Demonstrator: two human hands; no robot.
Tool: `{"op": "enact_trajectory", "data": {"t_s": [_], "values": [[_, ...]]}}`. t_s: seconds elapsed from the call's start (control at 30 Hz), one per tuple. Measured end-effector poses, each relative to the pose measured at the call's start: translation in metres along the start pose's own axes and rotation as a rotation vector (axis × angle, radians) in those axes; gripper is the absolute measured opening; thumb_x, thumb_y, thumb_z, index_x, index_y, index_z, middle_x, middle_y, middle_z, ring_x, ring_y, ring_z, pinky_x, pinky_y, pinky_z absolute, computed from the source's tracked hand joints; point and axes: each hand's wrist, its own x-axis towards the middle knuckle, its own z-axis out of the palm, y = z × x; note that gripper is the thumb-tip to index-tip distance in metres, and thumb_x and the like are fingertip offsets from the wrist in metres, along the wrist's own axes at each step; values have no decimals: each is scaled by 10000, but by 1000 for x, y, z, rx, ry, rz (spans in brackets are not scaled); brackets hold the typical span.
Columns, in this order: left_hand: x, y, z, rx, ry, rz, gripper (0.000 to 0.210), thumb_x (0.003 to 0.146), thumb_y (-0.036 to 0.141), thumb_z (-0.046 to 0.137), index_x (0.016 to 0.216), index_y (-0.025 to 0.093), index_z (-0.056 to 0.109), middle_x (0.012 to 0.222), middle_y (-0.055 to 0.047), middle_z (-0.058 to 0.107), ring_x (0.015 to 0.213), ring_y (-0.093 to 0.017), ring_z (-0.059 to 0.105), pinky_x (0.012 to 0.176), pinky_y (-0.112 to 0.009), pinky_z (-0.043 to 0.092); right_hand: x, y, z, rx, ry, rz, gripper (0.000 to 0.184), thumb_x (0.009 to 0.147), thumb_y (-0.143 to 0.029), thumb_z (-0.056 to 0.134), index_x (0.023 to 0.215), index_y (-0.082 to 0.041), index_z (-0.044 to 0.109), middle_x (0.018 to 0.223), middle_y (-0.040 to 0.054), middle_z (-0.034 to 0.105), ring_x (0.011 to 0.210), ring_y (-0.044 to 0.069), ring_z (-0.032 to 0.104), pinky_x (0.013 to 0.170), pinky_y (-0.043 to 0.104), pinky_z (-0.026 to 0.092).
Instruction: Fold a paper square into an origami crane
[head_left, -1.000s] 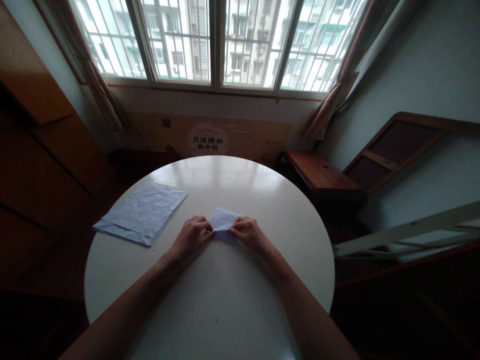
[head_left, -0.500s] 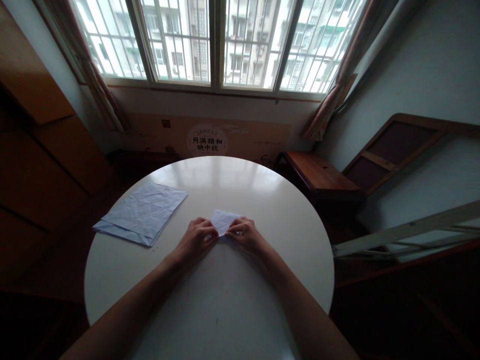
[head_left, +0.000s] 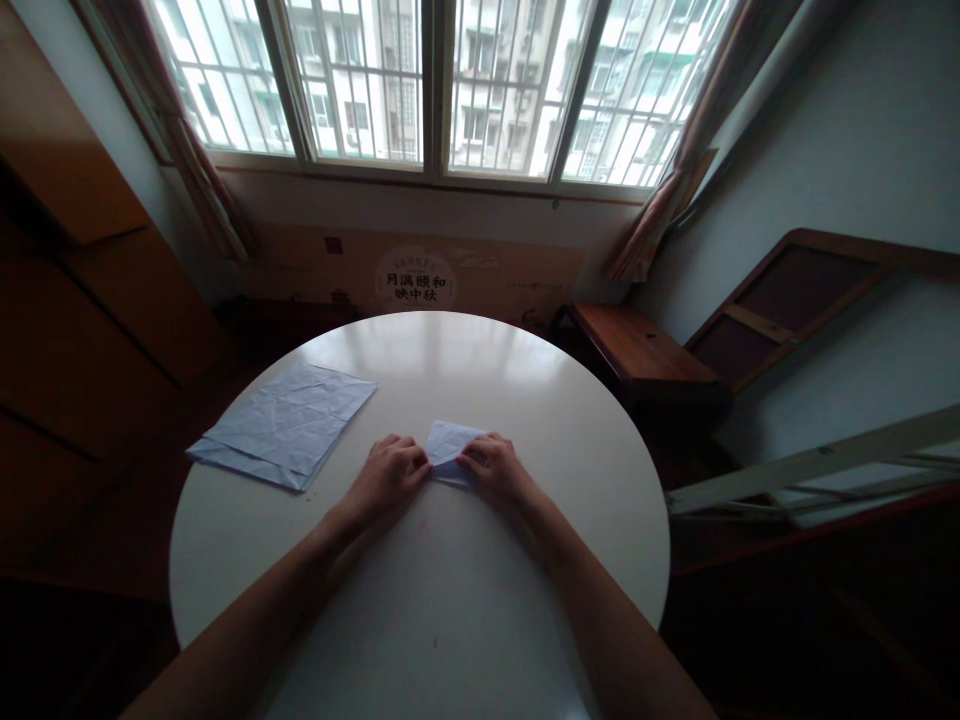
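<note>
The left hand and right hand pinch a small folded paper over the round white table; I see creased paper sheets near the left rim.

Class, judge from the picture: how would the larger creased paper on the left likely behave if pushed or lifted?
The larger creased paper would probably bend when lifted, since it looks thin and wrinkled. It may slide easily if pushed, as the table looks smooth and glossy. It seems unlikely to roll, because it lies flat.
</note>
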Motion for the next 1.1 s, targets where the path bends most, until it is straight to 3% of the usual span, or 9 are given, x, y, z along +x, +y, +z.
{"op": "enact_trajectory", "data": {"t_s": [0.33,0.73,0.97,1.1], "values": [[0,4,-2,24,20,-72,147,819,291,596,734,200,675,812,-38,668,835,-203,563,807,-346,375,-4,-18,1,-139,125,156,163,832,-357,637,896,-214,681,859,66,689,888,223,517,802,324,352],[0,3,-1,64,25,-83,119,786,264,601,705,196,655,789,-39,662,818,-208,558,788,-344,376,-5,-19,2,-215,169,233,210,797,-407,669,889,-219,664,816,59,666,868,232,498,760,325,318],[-1,-3,-11,78,26,-86,101,780,300,617,753,216,666,815,-32,660,853,-215,573,810,-342,387,-5,-19,1,-224,187,241,194,782,-400,684,871,-229,661,811,49,662,845,223,492,746,317,310],[1,-12,-16,43,82,-82,99,794,210,573,806,215,671,849,-36,654,857,-200,586,819,-322,415,-5,-16,2,-226,197,247,199,780,-409,685,862,-228,660,835,55,660,843,223,481,746,315,310]]}}
